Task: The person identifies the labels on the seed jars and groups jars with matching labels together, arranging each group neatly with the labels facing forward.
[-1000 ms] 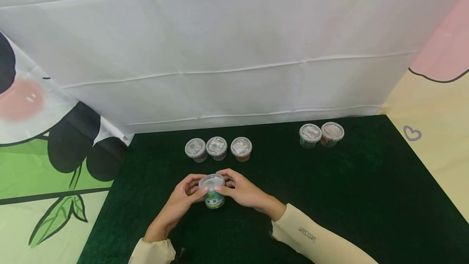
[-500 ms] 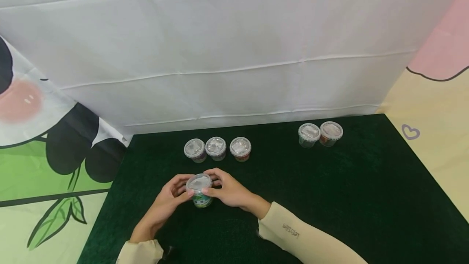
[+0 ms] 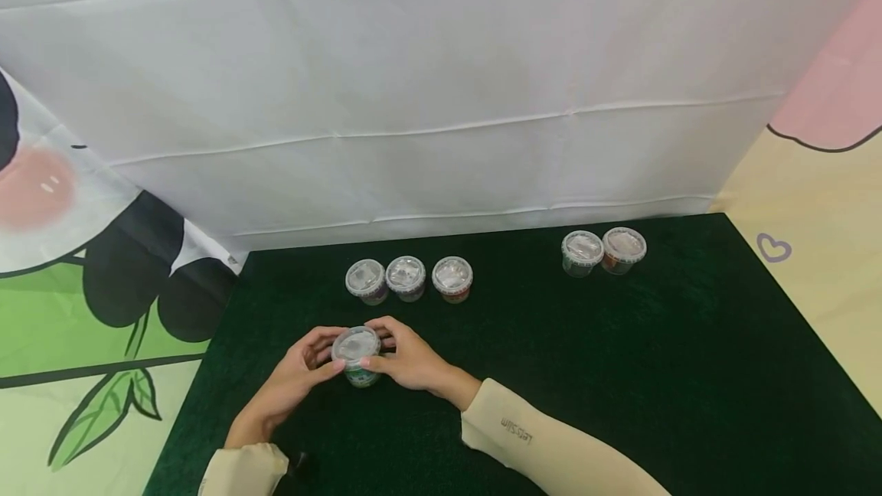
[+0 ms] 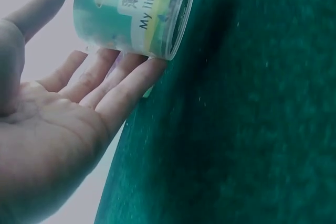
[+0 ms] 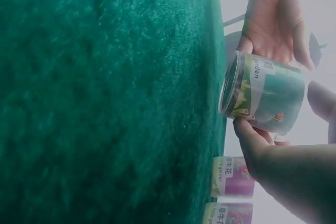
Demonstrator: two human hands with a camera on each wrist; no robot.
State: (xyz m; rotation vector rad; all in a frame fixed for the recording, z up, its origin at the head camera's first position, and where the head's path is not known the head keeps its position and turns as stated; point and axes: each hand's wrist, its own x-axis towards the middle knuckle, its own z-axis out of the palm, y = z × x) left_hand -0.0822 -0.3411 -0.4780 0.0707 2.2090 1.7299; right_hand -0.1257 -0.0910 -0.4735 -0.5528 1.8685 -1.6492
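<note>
From the head, both hands hold the teal My little garden tub between them, at the near left part of a desk covered in dark green cloth. The left hand grips its left side and the right hand its right side, with the thumbs on the side nearest the person and the fingers round behind. The tub is upright, its translucent lid uppermost. Just beyond it stand three lidded tubs in a row: the left tub and the middle tub close together, the third tub a little apart. Well off to the right, a clear-sided tub and an orange-toned tub stand side by side near the far edge. Cream sleeves cover the forearms.

From the left wrist, the left hand's fingers reach out against the tub's side, fairly straight; the underside shows, held above the cloth.

From the right wrist, the right hand's fingers and thumb hold the tub from opposite sides, the left hand across from it. Two purple-labelled tubs stand behind.
</note>
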